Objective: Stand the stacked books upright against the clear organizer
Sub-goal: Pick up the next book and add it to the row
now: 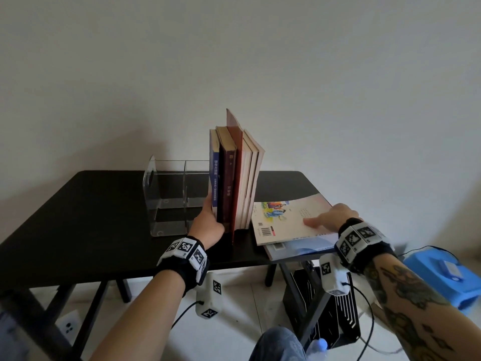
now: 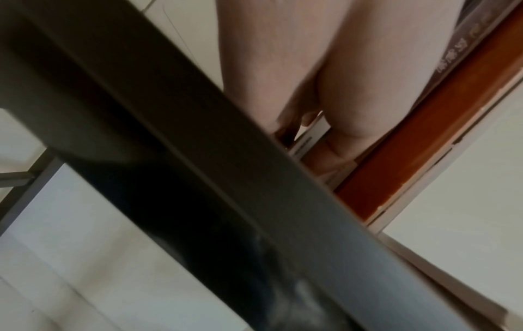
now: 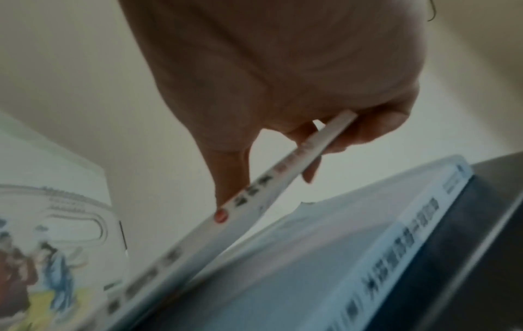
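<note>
Right hand apparently around top book

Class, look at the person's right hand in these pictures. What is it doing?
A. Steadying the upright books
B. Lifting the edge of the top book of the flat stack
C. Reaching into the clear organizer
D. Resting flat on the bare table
B: the right hand pinches the spine edge of the illustrated book, raising it off the blue book beneath, while the left hand steadies the upright books.

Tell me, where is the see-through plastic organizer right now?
In the head view, the clear plastic organizer stands on the black table, left of the upright books.
</note>
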Available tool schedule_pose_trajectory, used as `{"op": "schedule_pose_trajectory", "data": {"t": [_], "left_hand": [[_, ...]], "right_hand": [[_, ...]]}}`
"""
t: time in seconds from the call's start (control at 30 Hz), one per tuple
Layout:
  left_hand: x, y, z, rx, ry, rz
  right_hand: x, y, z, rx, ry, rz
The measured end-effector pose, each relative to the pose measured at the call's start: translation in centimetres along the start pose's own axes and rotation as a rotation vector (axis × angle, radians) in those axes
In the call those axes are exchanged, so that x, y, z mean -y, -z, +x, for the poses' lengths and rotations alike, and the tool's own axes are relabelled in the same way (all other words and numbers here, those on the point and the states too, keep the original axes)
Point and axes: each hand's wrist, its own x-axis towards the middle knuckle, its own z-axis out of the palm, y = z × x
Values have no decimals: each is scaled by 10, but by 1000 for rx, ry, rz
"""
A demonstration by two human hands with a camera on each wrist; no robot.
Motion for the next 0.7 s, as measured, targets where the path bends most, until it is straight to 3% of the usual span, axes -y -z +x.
{"op": "schedule_pose_trajectory", "data": {"t": [0.1, 0.27, 0.57, 0.7], "left_hand": [[-2, 0, -1, 1, 10, -26], [-10, 2, -6, -19, 32, -107], [-20, 6, -12, -144, -123, -211], [-21, 9, -7, -222, -165, -204]], "right_hand": [[3, 18, -10, -29, 127, 217], [32, 56, -43, -124, 376, 252], [67, 106, -115, -616, 698, 490], [85, 127, -151, -645, 800, 791]]}}
